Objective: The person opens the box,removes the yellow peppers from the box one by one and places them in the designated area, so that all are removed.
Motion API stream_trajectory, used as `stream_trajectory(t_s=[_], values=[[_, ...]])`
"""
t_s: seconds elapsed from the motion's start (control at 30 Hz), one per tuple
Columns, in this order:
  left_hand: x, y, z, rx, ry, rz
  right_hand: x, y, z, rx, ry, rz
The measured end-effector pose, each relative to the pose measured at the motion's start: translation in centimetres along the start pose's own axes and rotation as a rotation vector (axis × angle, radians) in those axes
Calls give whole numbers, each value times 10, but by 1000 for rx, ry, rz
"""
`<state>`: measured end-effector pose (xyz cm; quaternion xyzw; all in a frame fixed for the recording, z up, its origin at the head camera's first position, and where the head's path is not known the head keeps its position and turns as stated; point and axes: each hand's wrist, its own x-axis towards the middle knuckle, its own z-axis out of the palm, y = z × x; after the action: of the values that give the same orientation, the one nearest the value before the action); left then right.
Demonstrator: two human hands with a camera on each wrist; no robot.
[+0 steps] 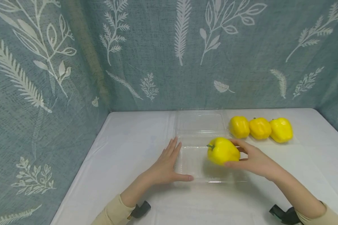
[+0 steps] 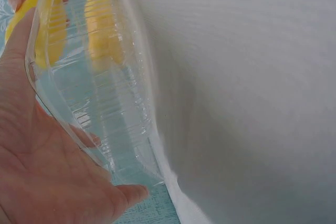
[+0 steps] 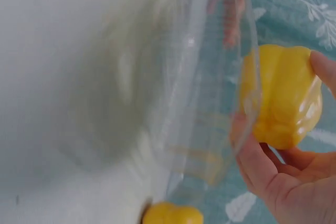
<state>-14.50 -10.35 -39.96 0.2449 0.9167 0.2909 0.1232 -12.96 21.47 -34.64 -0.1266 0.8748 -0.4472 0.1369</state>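
Observation:
A yellow bell pepper with a green stem is held in my right hand, thumb in front and fingers behind. It hangs over the right part of a clear plastic clamshell container, whose lid lies folded back behind the base. In the right wrist view the same bell pepper shows near the container's clear wall. My left hand lies spread along the container's left side, thumb at the front left corner. The left wrist view shows the palm beside the clear wall.
Three yellow bell peppers stand in a row at the back right: a left one, a middle one and a right one. White cloth covers the table. A leaf-patterned curtain hangs behind and at the left.

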Motion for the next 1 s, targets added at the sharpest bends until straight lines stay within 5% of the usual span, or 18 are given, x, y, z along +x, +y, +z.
stream_trajectory(t_s=[0.63,1.0], values=[[0,-1,0,6,8,7,-16,28,-35,-31,96,88],[0,-2,1,1,6,-4,-23,47,-52,-23,123,223]])
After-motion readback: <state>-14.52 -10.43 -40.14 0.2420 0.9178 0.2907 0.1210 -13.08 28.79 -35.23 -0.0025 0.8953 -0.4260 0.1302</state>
